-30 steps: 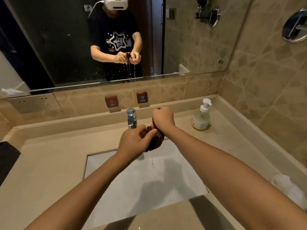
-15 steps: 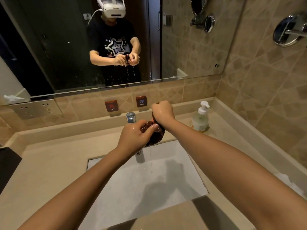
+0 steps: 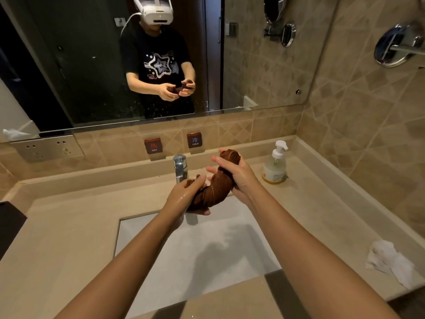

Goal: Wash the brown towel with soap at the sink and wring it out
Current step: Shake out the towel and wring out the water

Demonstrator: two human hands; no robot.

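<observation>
The brown towel (image 3: 215, 186) is twisted into a thick rope and held above the back of the white sink basin (image 3: 161, 249). My left hand (image 3: 184, 195) grips its lower, nearer end. My right hand (image 3: 239, 178) wraps around its upper end, fingers partly spread, with a tuft of towel sticking out above the fingers. Both hands are wet. A chrome faucet (image 3: 180, 168) stands just behind my left hand, with no water running. A pump soap bottle (image 3: 275, 165) sits on the counter to the right of my hands.
A crumpled white cloth (image 3: 388, 261) lies at the counter's right edge. HOT (image 3: 153, 146) and COLD (image 3: 195, 140) buttons sit on the tiled backsplash. A wall mirror shows a person holding the towel. A dark object (image 3: 10, 223) is at the left edge.
The towel, bunched tight between both fists before, is now stretched into a longer twisted roll. My right hand has loosened and moved up and right. The drips seen earlier have stopped.
</observation>
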